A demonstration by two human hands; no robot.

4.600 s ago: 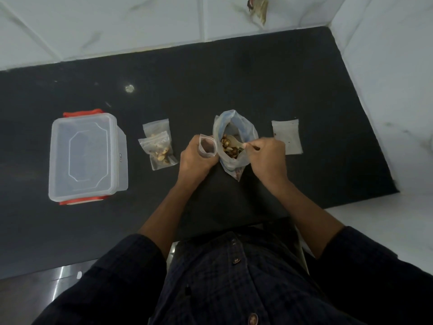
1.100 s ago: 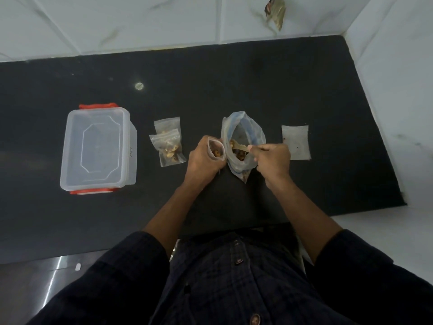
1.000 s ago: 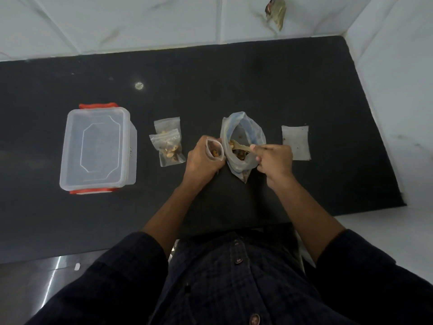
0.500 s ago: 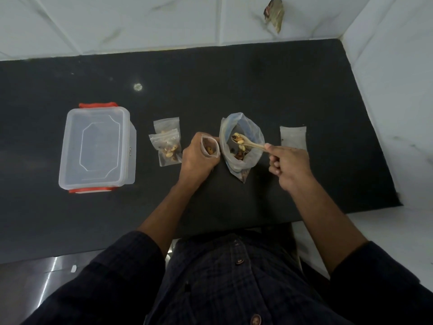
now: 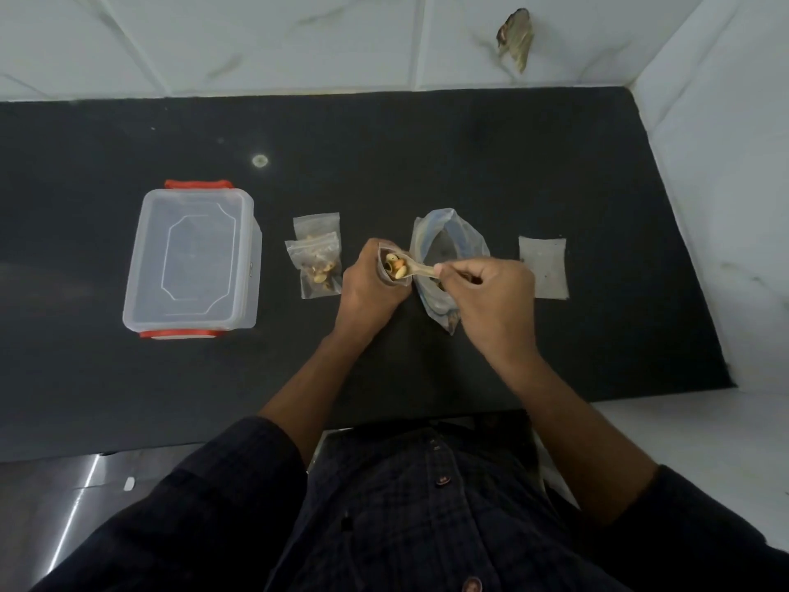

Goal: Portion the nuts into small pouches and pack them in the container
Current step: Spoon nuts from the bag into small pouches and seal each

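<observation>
1. Gripping an open small pouch [image 5: 386,271], the left hand [image 5: 369,292] holds it upright.
2. Right hand [image 5: 491,301] pinches a spoon [image 5: 410,269] of nuts [image 5: 395,267] over the pouch mouth.
3. Lidded container [image 5: 192,262] sits far left.

Dark matte countertop [image 5: 512,164] runs into a corner. White marble-look tiled wall [image 5: 256,36] behind it, another [image 5: 726,164] on the right. Brownish chipped patch [image 5: 514,36] on the back wall. Light dim and even. Shiny steel surface [image 5: 55,497] lower left.
</observation>
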